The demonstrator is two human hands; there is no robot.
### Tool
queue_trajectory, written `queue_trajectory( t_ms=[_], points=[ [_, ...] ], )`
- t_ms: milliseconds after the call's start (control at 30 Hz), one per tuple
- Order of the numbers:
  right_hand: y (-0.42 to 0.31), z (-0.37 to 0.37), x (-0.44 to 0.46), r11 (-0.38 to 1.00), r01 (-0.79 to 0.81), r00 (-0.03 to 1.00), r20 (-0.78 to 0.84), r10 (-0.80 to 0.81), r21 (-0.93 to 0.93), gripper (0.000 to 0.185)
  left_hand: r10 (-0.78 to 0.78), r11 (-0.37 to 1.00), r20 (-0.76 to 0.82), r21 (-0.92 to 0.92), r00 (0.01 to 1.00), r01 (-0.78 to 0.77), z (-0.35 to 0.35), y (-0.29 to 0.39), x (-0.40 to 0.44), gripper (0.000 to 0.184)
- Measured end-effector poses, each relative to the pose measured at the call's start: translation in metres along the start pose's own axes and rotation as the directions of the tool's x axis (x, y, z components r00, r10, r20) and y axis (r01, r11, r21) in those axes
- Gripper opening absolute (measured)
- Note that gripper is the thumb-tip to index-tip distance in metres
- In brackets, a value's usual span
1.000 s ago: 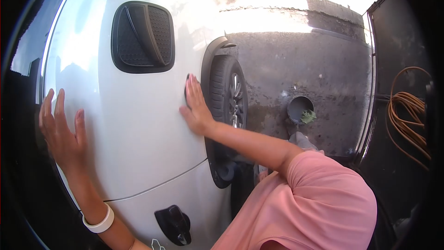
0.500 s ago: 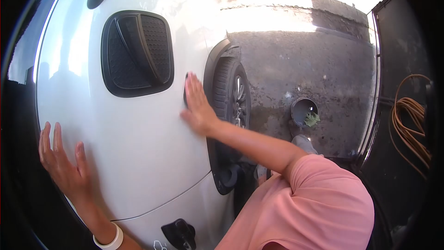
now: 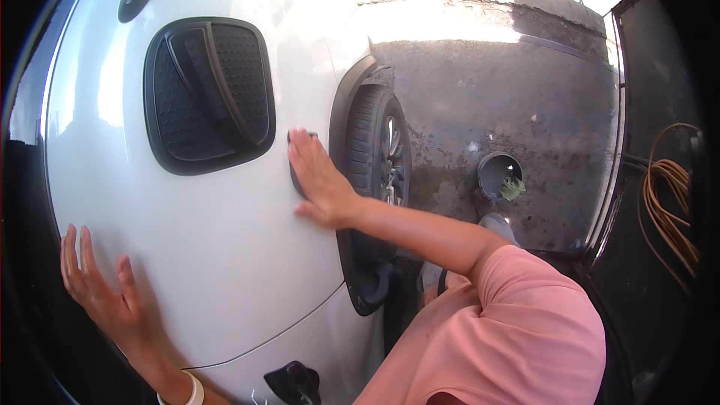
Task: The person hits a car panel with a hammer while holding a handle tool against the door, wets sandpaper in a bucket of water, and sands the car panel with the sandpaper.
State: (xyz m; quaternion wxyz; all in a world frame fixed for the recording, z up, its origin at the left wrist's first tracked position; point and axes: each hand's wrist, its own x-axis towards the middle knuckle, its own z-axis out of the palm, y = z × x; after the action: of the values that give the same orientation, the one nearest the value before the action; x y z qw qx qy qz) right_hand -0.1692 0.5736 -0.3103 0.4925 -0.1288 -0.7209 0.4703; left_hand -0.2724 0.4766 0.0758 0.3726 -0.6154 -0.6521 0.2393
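Observation:
My right hand (image 3: 324, 184) lies flat on the white car body panel (image 3: 225, 255), just left of the wheel arch. Under its fingers is a dark pad (image 3: 295, 178); only thin edges of it show, so its exact kind is hidden. My left hand (image 3: 105, 296), with a white band at the wrist, rests at the panel's far left edge, fingers spread and holding nothing. Above and between the hands, a black textured cover (image 3: 210, 95) with a curved ridge is set in the panel.
A tyre (image 3: 367, 139) stands right of the panel. On the dark ground sits a bucket (image 3: 487, 180) with liquid and a green cloth or leaf-like thing (image 3: 512, 188). An orange-brown coiled hose (image 3: 671, 195) hangs at the right. A black door handle (image 3: 294, 384) is near the bottom.
My right hand has moved slightly down and left over the panel with the dark pad. My left hand stays at the edge. The view has shifted a little.

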Motion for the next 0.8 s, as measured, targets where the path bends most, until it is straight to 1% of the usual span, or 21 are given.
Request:
queue_trajectory(
  t_ms=[33,100,133,200,233,267,367,433,500,567,600,667,700,733,767,800],
  points=[
    [-0.012,0.008,-0.029,1.0,0.019,1.0,0.025,-0.019,0.002,0.088,0.005,1.0,0.004,0.007,1.0,-0.005,0.0,-0.001,0.0,0.044],
    [0.008,-0.001,-0.008,0.999,0.048,0.998,0.029,-0.047,-0.023,0.087,0.009,1.0,0.008,0.012,1.0,-0.009,0.001,-0.002,-0.001,0.044],
    [0.023,-0.01,0.013,0.997,0.063,0.998,0.033,-0.062,-0.038,0.086,0.017,1.0,0.011,0.005,1.0,-0.017,0.0,-0.002,0.001,0.044],
    [0.065,-0.035,0.093,1.0,-0.026,0.994,-0.105,0.026,-0.004,0.082,0.009,1.0,0.016,-0.003,1.0,-0.009,-0.001,0.004,0.001,0.044],
    [0.092,-0.045,0.134,0.999,-0.052,0.989,-0.135,0.053,0.008,0.081,0.013,1.0,0.029,-0.005,1.0,-0.013,-0.002,0.003,-0.002,0.044],
    [0.102,-0.055,0.161,0.997,-0.074,0.982,-0.171,0.076,0.016,0.08,0.02,1.0,0.033,-0.006,0.999,-0.02,-0.001,0.001,-0.002,0.044],
    [0.089,-0.047,0.144,0.996,-0.081,0.984,-0.159,0.076,-0.03,0.079,0.026,1.0,0.028,-0.002,0.999,-0.026,0.0,-0.001,0.0,0.044],
    [0.046,-0.024,0.073,0.998,0.013,0.997,-0.078,-0.018,-0.067,0.082,0.017,1.0,0.023,-0.004,1.0,-0.017,0.001,0.001,0.001,0.044],
    [0.008,0.0,-0.006,1.0,0.026,1.0,0.018,-0.026,0.008,0.087,0.015,1.0,0.021,-0.01,1.0,-0.015,0.001,0.0,0.001,0.045],
    [0.019,-0.006,0.0,0.998,0.064,0.997,0.043,-0.064,0.001,0.085,0.019,1.0,0.028,-0.006,0.999,-0.019,0.002,-0.001,0.0,0.045],
    [0.027,-0.011,0.009,0.997,0.082,0.995,0.058,-0.081,-0.003,0.084,0.02,1.0,0.033,-0.005,0.999,-0.02,0.001,-0.002,-0.001,0.045],
    [0.069,-0.032,0.088,0.998,0.063,0.994,-0.093,-0.065,-0.018,0.079,0.007,1.0,0.03,-0.007,1.0,-0.007,0.001,0.001,0.001,0.045],
    [0.089,-0.043,0.131,0.999,-0.032,0.989,-0.144,0.031,-0.008,0.077,0.011,1.0,0.038,-0.007,0.999,-0.01,-0.002,0.002,0.001,0.045],
    [0.106,-0.052,0.167,0.998,-0.049,0.98,-0.19,0.056,0.042,0.076,0.014,1.0,0.041,-0.011,0.999,-0.013,-0.002,0.001,-0.001,0.045],
    [0.112,-0.059,0.19,0.998,-0.041,0.976,-0.215,0.049,0.041,0.076,0.016,1.0,0.036,-0.015,0.999,-0.015,0.001,0.0,-0.002,0.045],
    [0.11,-0.056,0.186,0.999,-0.037,0.975,-0.217,0.044,0.034,0.076,0.018,1.0,0.032,-0.02,0.999,-0.017,0.002,0.0,-0.002,0.045]
  ],
)
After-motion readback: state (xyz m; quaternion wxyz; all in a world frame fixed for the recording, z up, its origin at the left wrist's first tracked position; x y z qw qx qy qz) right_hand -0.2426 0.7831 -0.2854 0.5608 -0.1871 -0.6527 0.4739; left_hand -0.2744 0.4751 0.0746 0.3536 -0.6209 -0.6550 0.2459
